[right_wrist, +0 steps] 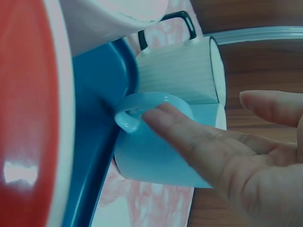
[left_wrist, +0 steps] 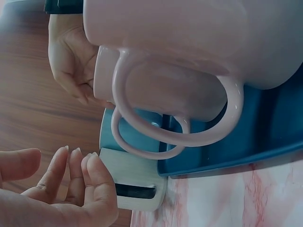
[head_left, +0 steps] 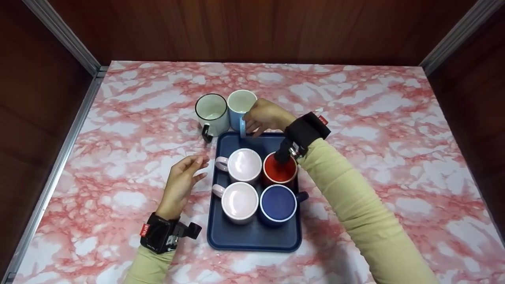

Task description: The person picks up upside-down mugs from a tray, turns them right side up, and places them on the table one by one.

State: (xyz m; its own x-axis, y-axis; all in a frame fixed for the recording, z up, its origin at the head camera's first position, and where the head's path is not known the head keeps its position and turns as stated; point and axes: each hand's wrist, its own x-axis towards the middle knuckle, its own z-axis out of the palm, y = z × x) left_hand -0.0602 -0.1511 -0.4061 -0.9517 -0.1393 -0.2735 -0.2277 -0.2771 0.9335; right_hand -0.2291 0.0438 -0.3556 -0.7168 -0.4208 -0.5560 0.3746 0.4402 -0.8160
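My right hand (head_left: 269,115) is at the light blue mug (head_left: 235,119), thumb spread from the fingers. In the right wrist view its straight fingertips touch or nearly touch the mug's handle (right_wrist: 154,100). Against that mug's left side stands a white mug (head_left: 213,108) with a black rim and black handle. Beside the tray's left edge my left hand (head_left: 182,181) hovers, fingers loosely bent and holding nothing. Nearest to it on the dark blue tray (head_left: 254,240) are two pale pink mugs, a rear one (head_left: 244,165) and a front one (head_left: 240,202), handles pointing left.
Also on the tray are a red mug (head_left: 272,169), partly covered by the right wrist camera, and a dark blue mug (head_left: 278,203) with its handle over the right edge. Wooden panels (head_left: 252,31) enclose the marbled red-and-white tabletop (head_left: 375,106) at back and sides.
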